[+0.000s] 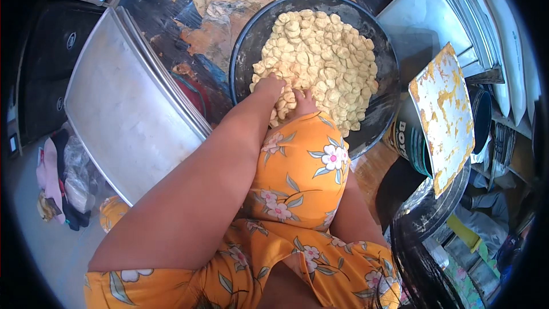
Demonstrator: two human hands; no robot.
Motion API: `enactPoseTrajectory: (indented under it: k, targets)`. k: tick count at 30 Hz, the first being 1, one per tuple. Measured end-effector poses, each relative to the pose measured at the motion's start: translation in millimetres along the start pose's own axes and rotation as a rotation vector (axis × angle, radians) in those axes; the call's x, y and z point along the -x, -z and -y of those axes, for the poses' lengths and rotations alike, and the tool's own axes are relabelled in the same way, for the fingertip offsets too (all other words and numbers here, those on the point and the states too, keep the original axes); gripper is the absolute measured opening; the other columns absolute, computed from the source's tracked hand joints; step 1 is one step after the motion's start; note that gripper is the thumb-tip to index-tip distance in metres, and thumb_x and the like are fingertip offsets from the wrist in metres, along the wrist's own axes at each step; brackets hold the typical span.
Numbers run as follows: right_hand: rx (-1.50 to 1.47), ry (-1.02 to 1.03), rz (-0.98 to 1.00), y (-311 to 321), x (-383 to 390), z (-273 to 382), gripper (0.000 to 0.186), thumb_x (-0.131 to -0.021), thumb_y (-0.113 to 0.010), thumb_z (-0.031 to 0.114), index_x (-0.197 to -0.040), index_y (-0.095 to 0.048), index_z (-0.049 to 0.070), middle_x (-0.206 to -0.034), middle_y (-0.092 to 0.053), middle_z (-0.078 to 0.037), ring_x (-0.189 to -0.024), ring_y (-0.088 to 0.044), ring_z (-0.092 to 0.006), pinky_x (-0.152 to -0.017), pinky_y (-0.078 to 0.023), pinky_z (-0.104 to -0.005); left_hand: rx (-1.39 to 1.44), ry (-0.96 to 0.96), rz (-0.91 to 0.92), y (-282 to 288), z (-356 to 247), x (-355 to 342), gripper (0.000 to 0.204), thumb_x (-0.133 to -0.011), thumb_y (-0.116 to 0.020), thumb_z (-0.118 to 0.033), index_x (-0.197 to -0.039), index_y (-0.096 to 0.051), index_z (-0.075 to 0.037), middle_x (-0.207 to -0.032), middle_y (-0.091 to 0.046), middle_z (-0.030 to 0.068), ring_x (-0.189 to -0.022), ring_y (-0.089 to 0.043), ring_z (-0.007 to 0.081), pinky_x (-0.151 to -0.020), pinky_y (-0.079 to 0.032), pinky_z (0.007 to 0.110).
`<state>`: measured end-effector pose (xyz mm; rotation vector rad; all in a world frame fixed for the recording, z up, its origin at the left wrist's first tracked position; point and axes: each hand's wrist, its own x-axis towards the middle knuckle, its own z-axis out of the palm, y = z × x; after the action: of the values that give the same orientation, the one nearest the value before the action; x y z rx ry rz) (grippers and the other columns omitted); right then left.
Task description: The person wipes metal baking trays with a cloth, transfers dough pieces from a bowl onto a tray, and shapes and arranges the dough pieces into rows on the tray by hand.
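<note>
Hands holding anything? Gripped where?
Can't tell: left hand and right hand both touch the pale pieces in the black tub, but whether either grips one, and where, isn't clear.

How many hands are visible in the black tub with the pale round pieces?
2. The left hand is at the left side of the pale round pieces in the black tub; the right hand is to its right, partly hidden by the orange floral cloth.

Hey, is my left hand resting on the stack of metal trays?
No, your left hand is inside the black tub, among the pale round pieces.
</note>
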<state>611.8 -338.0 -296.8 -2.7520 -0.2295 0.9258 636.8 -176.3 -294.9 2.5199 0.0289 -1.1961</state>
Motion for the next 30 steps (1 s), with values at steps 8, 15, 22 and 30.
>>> enactPoseTrajectory:
  k: [8, 15, 22, 30]
  targets:
    - [-0.454, 0.149, -0.158, 49.2, -5.6, 10.6, 0.072, -0.055, -0.082, 0.009, -0.123, -0.059, 0.012, -0.122, -0.051, -0.015, -0.109, -0.058, -0.0361, -0.091, -0.051, -0.0403, -0.055, -0.121, -0.086, 60.9, -6.8, 19.0, 0.068, -0.059, -0.085, -0.016, -0.122, -0.060, -0.013, -0.113, -0.065, 0.0182, -0.105, -0.064, 0.0337, -0.087, -0.054, 0.039]
    - [-0.383, 0.477, -0.552, 196.2, 18.1, 46.9, 0.064, -0.059, -0.078, 0.010, -0.120, -0.060, 0.007, -0.119, -0.052, -0.018, -0.112, -0.055, -0.0370, -0.097, -0.046, -0.0403, 0.135, -0.329, -0.392, 193.2, -31.8, 126.7, 0.064, -0.058, -0.080, -0.009, -0.119, -0.061, -0.011, -0.105, -0.069, 0.0164, -0.102, -0.066, 0.0310, -0.084, -0.053, 0.040]
    - [-0.476, 0.838, -0.456, 314.7, 122.2, 183.4, 0.064, -0.057, -0.078, 0.008, -0.118, -0.060, 0.003, -0.117, -0.053, -0.017, -0.111, -0.055, -0.0342, -0.099, -0.045, -0.0375, 0.279, -0.317, -0.773, 259.1, 11.3, 318.5, 0.063, -0.061, -0.076, -0.012, -0.122, -0.060, -0.007, -0.104, -0.068, 0.0172, -0.101, -0.065, 0.0329, -0.087, -0.051, 0.039]
    - [-0.613, 1.074, 0.022, 251.6, 189.8, 336.9, 0.068, -0.061, -0.078, 0.011, -0.124, -0.055, 0.001, -0.126, -0.051, -0.020, -0.118, -0.052, -0.0342, -0.101, -0.043, -0.0374, 0.429, -0.078, -1.026, 164.0, 144.4, 454.0, 0.069, -0.065, -0.075, -0.017, -0.129, -0.053, -0.005, -0.121, -0.056, 0.0224, -0.118, -0.054, 0.0369, -0.101, -0.044, 0.040]
